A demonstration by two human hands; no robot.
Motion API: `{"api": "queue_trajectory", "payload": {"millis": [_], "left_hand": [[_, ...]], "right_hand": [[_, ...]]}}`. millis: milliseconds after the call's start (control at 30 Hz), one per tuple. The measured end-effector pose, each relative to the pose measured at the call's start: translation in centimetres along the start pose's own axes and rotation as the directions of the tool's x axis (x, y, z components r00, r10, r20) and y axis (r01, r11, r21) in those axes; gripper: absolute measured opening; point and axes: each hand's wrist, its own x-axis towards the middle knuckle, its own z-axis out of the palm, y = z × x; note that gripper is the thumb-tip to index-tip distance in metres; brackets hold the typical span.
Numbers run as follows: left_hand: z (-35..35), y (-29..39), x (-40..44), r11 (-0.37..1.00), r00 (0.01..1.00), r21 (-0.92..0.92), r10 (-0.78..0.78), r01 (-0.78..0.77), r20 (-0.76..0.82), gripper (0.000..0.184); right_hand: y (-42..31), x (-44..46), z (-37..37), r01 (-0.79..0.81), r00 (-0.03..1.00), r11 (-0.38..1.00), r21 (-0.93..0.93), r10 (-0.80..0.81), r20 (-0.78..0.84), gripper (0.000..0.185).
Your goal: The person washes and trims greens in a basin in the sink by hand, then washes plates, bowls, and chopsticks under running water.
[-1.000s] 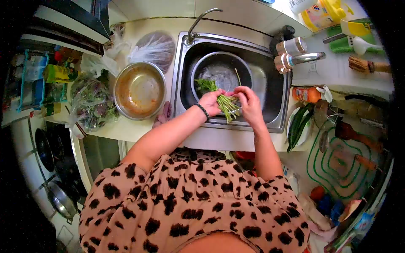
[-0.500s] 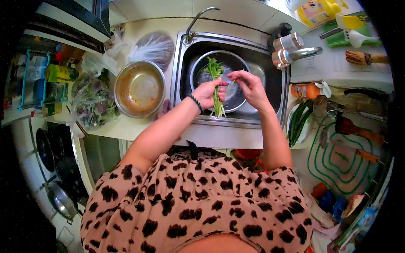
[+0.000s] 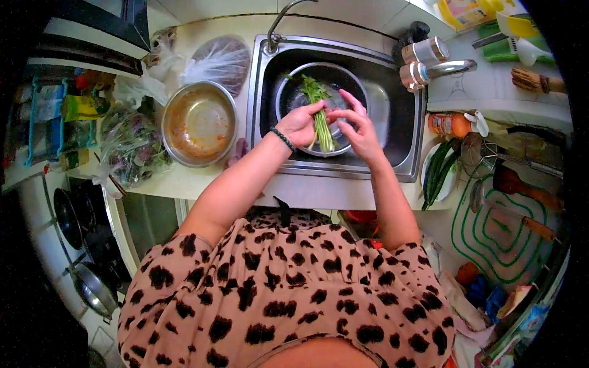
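A bunch of leafy green stems (image 3: pixel 323 129) is held in my left hand (image 3: pixel 299 125), leaves pointing away from me and cut ends toward me. My right hand (image 3: pixel 359 129) is just to the right of the bunch, its fingers apart and its thumb and fingertips near the stems; nothing shows in it. Below both hands is a round metal basin (image 3: pixel 363 92) with water, standing in the steel sink (image 3: pixel 399 135).
An empty-looking stained metal bowl (image 3: pixel 200 126) stands left of the sink, beside bagged purple-green leaves (image 3: pixel 132 147) and another plastic bag (image 3: pixel 218 64). Cucumbers (image 3: pixel 439 172) lie on a plate at the right, near an orange spray bottle (image 3: pixel 450 124). A faucet (image 3: pixel 451 69) reaches over the sink's right side.
The bunch has turned from slanting across the basin to nearly upright in view, held by my left hand. My right hand's pinched fingers have opened beside it.
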Motion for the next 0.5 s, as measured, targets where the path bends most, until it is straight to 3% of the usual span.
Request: {"api": "queue_trajectory", "payload": {"millis": [33, 100, 167, 200, 300, 367, 400, 500], "left_hand": [[0.0, 0.0, 0.1, 0.998, 0.999, -0.025, 0.05, -0.05, -0.019, 0.021], [1.0, -0.4, -0.1, 0.996, 0.995, -0.03, 0.084, -0.086, -0.062, 0.024], [1.6, -1.0, -0.4, 0.992, 0.994, 0.083, 0.098, -0.094, -0.045, 0.031], [1.3, -1.0, -0.1, 0.998, 1.0, 0.057, 0.009, -0.01, 0.016, 0.036], [1.2, -0.8, -0.5, 0.997, 0.995, 0.076, -0.017, 0.01, 0.096, 0.037], [1.7, -0.6, -1.2, 0.996, 0.986, 0.077, -0.047, 0.035, 0.157, 0.038], [2.5, -0.4, -1.7, 0.995, 0.987, 0.1, -0.033, 0.017, 0.155, 0.035], [2.3, -0.2, -1.9, 0.997, 0.984, 0.074, -0.004, -0.01, 0.179, 0.024]], "right_hand": [[0.0, -0.3, 0.0, -0.001, 1.0, 1.0, -0.001, 0.001, 0.0, 0.014], [-1.0, -1.0, 0.2, -0.27, 0.954, 0.942, 0.201, 0.29, -0.076, 0.014], [-2.3, -1.4, 1.1, -0.299, 0.953, 0.947, 0.113, 0.303, -0.015, 0.023], [-2.5, -1.5, 1.6, -0.335, 0.942, 0.934, 0.126, 0.335, 0.02, 0.023], [-0.9, -1.8, 2.3, -0.344, 0.937, 0.912, 0.225, 0.349, 0.015, 0.018], [-0.2, -2.0, 1.8, -0.471, 0.869, 0.657, 0.588, 0.458, 0.185, 0.015], [0.0, -2.1, 1.6, -0.546, 0.827, 0.624, 0.559, 0.51, 0.237, 0.016], [0.0, -2.2, 1.4, -0.566, 0.812, 0.572, 0.594, 0.512, 0.281, 0.018]]}}
